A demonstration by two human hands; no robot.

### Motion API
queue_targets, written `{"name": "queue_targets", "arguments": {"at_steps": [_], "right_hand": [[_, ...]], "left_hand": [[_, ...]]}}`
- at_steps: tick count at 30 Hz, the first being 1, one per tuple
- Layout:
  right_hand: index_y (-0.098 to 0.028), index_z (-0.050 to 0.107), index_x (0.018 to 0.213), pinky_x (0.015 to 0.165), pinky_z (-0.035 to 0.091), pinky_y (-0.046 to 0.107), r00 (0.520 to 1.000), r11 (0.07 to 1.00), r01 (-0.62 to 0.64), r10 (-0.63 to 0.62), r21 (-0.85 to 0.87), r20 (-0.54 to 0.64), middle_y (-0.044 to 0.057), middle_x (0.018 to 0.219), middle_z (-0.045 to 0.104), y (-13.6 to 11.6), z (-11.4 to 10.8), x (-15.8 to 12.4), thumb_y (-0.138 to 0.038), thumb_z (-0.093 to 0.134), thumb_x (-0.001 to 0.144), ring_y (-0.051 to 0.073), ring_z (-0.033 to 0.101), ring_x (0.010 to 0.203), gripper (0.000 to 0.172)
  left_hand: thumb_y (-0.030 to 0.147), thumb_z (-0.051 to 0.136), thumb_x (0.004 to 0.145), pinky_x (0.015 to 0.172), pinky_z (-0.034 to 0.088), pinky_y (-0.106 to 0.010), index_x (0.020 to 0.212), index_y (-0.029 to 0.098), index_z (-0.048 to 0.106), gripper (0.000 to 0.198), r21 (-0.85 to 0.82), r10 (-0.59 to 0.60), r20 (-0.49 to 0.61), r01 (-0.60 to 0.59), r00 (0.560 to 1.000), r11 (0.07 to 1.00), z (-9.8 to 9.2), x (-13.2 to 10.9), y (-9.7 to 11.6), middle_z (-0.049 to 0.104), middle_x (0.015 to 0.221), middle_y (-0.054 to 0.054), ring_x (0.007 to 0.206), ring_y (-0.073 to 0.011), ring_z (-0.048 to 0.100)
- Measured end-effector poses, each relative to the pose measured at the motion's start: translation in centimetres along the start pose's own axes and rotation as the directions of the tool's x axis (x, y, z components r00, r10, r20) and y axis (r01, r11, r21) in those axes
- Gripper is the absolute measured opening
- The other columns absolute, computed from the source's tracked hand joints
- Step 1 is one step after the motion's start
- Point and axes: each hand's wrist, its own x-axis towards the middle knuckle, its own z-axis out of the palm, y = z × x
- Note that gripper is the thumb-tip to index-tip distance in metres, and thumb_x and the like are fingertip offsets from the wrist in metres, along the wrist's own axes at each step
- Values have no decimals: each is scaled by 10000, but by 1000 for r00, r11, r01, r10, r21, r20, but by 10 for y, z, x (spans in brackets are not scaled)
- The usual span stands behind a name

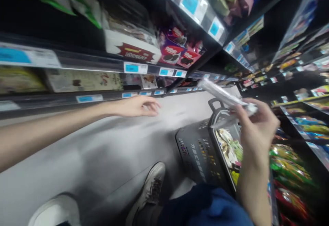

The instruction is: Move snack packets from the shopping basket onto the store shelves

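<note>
My right hand (pixel 258 125) pinches a shiny white and clear plastic packet (pixel 221 94), blurred by motion, with its long end pointing left. The packet is over the upper edge of a dark grey shopping basket (pixel 190 147). Inside the basket lie several snack packets (pixel 231 147), some white, green and yellow. My left hand (pixel 137 106) is stretched out above the floor near the lowest shelf, its fingers loosely curled and apart from the thumb, with nothing in it.
Shelving on the left carries a white and red carton (pixel 131 49), pink and purple biscuit boxes (pixel 172 53) and price tags (pixel 135 67). Bagged snacks (pixel 290 164) fill shelves on the right. My shoes (pixel 153 185) stand on the grey floor (pixel 108 150) beside the basket.
</note>
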Motion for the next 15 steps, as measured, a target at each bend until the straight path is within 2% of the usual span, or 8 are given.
{"name": "queue_targets", "arguments": {"at_steps": [2,5,7,9,11,15], "right_hand": [[-212,676,1024,716,576,366,974,971,-110,63,212,217,48,890,707,-3,55,-10,-453,793,765,201,703,747,372],[-194,650,1003,706,581,340,841,870,-360,146,338,521,33,804,714,3,128,-39,-500,797,747,191,712,723,426],[-186,643,986,704,583,338,763,797,-475,160,374,626,34,813,719,5,161,-56,-534,818,705,192,716,716,480],[-188,642,986,689,583,335,715,736,-547,164,399,679,30,840,721,5,181,-66,-556,837,663,188,715,701,527],[-194,644,992,662,573,323,678,690,-602,178,401,713,18,845,714,4,190,-70,-553,852,641,178,707,677,544],[-200,645,991,600,515,264,607,584,-714,242,386,757,-8,819,683,12,192,-74,-516,864,647,134,657,636,516]], "left_hand": [[384,820,701,812,566,-335,1198,188,663,557,-280,-22,-2,20,1000,960,7,2,2,746,1075,-98,952,-219,708],[345,840,718,835,585,-381,1256,184,627,600,-571,-58,-81,1,995,821,17,3,3,733,1125,-132,991,-234,709],[307,841,734,853,585,-401,1246,173,623,572,-697,-100,-173,-51,980,715,21,2,2,722,1159,-149,977,-232,712],[258,850,722,853,581,-404,1208,165,631,541,-757,-148,-260,-106,954,645,20,1,1,707,1196,-156,944,-223,715],[232,851,715,857,573,-405,1152,157,647,489,-766,-189,-306,-124,933,631,16,0,-2,709,1178,-145,928,-215,713],[185,863,685,907,542,-407,1141,144,630,514,-760,-175,-283,-109,943,641,11,-5,-10,729,1067,-117,925,-208,710]]}}
